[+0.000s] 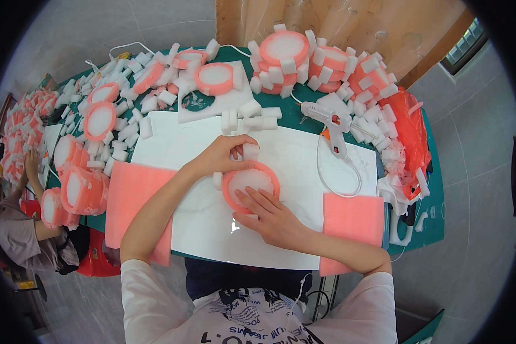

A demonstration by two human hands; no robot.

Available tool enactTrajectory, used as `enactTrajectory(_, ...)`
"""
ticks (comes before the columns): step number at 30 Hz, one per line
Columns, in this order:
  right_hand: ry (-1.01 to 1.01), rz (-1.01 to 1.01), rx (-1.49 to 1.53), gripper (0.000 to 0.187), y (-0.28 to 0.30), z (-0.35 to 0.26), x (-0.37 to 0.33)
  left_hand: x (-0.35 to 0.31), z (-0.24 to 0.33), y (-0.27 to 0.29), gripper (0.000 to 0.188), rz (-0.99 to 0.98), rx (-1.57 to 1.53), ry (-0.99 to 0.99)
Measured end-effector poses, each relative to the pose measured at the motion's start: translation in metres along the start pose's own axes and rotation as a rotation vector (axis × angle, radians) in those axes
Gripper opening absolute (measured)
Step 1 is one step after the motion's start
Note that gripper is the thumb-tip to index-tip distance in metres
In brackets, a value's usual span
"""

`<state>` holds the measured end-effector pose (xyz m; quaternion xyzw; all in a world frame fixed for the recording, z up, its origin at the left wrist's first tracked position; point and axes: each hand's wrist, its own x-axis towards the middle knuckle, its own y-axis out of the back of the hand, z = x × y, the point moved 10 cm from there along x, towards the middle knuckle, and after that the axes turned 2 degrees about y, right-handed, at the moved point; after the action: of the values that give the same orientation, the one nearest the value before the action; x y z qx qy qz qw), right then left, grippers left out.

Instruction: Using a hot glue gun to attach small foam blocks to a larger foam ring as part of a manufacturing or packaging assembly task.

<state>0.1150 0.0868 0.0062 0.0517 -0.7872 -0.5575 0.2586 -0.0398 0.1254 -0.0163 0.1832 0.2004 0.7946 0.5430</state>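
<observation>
On the near side of the green table [436, 192] lies a white board [295, 155], where the right hand [273, 221] spreads flat on, and the left hand [226, 155] curls beyond, a central pink-rimmed disc [239, 182], the left apparently pinching a small white block [250, 151].

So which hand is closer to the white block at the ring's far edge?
Left. The left hand pinches the white block; the right hand lies over the near side of the pink ring.
</observation>
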Motion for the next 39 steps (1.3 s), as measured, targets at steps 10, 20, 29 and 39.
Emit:
enactTrajectory(10, -0.01, -0.013, -0.002, 0.04, -0.0013, 0.0005, -0.0005, 0.0, -0.0019, -0.0024, 0.043, -0.03, 0.005, 0.028)
enactTrajectory(20, 0.039, -0.012, -0.034, 0.042, -0.0035, -0.0021, -0.0003, -0.0009, 0.0006, -0.0013, 0.039, -0.009, -0.008, 0.001)
enactTrajectory(29, 0.039, -0.008, -0.022, 0.043, -0.0038, -0.0019, -0.0015, 0.0002, -0.0011, -0.0021, 0.039, -0.016, 0.005, 0.011)
enactTrajectory(39, 0.034, -0.009, -0.011, 0.044, -0.0043, -0.0011, -0.0015, 0.0004, -0.0021, -0.0018, 0.039, -0.012, 0.0, 0.02)
